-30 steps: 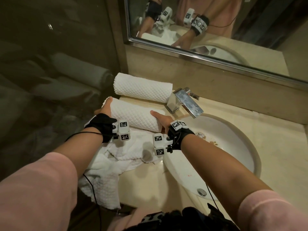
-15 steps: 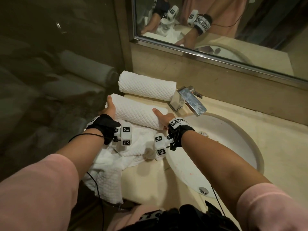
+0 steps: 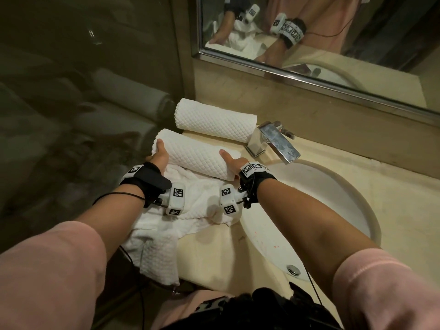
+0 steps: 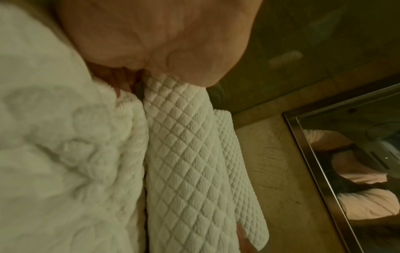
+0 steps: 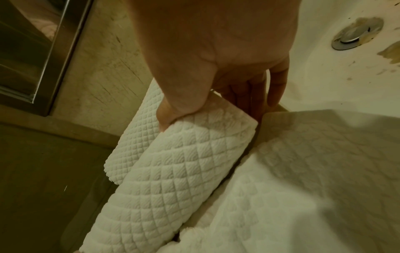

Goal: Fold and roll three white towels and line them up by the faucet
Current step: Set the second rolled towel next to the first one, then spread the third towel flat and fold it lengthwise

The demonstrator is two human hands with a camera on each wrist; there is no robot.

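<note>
One rolled white towel (image 3: 214,122) lies against the back wall, its right end beside the chrome faucet (image 3: 273,141). In front of it lies a second rolled white towel (image 3: 192,156) (image 4: 190,162) (image 5: 171,164). My left hand (image 3: 160,152) grips its left end, thumb on top. My right hand (image 3: 232,160) (image 5: 216,85) holds its right end, thumb over the roll and fingers behind the end. A third white towel (image 3: 190,206) (image 5: 314,171) lies crumpled and unrolled on the counter under my wrists, part of it hanging over the front edge.
A white oval sink (image 3: 333,201) sits right of the towels, with a metal drain (image 5: 357,36). A mirror (image 3: 321,32) runs above the back ledge. A dark glass wall (image 3: 83,91) bounds the left side. Beige countertop (image 3: 214,263) lies in front.
Both hands have kept their grip on the second roll, which has shifted slightly back towards the first roll and the faucet.
</note>
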